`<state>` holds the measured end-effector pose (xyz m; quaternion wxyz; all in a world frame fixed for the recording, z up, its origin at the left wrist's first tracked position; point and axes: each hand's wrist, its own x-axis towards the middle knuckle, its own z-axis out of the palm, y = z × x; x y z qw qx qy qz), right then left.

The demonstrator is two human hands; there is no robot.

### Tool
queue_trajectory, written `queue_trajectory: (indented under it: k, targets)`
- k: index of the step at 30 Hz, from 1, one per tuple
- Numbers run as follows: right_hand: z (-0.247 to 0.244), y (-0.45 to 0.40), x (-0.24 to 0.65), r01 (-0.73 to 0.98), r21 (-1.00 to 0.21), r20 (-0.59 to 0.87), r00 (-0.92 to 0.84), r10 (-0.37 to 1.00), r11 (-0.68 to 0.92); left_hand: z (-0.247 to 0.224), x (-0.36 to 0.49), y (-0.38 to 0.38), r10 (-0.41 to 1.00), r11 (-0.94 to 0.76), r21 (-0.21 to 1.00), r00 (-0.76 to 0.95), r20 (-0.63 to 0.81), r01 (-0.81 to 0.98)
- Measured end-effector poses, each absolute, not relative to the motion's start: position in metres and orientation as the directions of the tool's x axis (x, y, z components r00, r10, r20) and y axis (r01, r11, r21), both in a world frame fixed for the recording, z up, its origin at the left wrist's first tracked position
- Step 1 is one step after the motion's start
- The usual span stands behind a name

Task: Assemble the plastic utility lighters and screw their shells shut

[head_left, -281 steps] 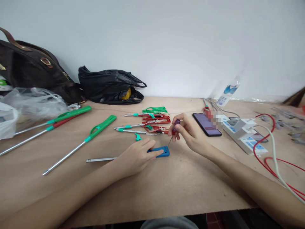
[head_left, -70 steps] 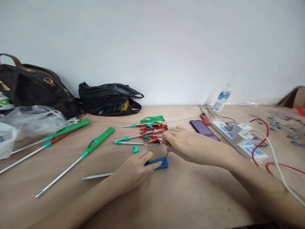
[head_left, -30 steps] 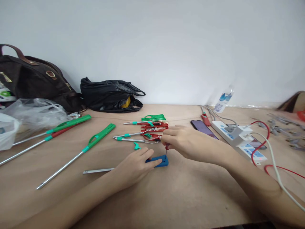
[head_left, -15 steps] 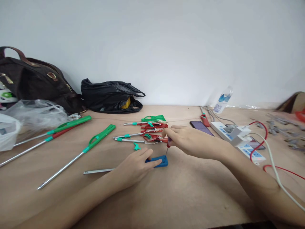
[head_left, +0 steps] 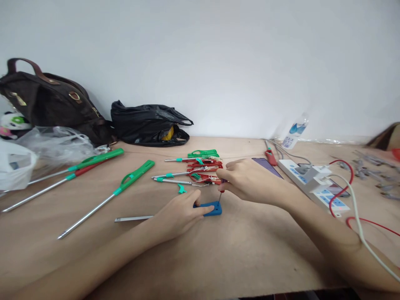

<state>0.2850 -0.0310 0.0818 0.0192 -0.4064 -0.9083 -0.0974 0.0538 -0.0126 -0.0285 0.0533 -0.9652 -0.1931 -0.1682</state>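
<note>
pinning blue handle (head_left: 210, 208) with left hand (head_left: 179, 211), right hand (head_left: 250, 181) gripping screwdriver (head_left: 221, 194).

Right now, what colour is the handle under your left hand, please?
Blue handle, clearest in the head view.

Small blue plastic handle piece (head_left: 212, 208) flat on the wooden table, thin metal rod (head_left: 133, 218) running out leftward, slim screwdriver (head_left: 221, 194) with red grip standing near upright, tip on the blue piece's right end
</note>
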Motion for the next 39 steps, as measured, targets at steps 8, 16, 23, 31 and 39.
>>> queue_trajectory:
  k: [8, 16, 23, 31, 39]
  targets:
    - [0.076, -0.035, 0.285, 0.792, 0.180, 0.166, -0.609, 0.776, 0.583, -0.028, 0.054, -0.013, 0.390, -0.910, -0.012, 0.865, 0.315, 0.415]
    - [0.062, -0.016, 0.328, 0.900, -0.218, 0.449, -0.252, 0.857, 0.378, -0.012, 0.055, -0.031, 0.337, -0.939, 0.138, 0.922, 0.192, 0.315]
    - [0.010, 0.020, 0.356, 0.996, 0.028, 0.479, -0.085, 0.874, 0.081, 0.007, 0.045, -0.030, 0.349, -0.911, 0.291, 0.922, 0.170, 0.291]
    - [-0.015, 0.024, 0.341, 0.979, 0.179, 0.195, -0.135, 0.971, 0.100, 0.016, -0.020, 0.052, 0.778, -0.573, 0.160, 0.472, 0.415, 0.804]
    - [-0.021, 0.026, 0.342, 0.976, 0.160, 0.172, -0.175, 0.970, 0.148, -0.019, -0.048, 0.092, 0.860, -0.428, 0.051, 0.389, 0.330, 0.903]
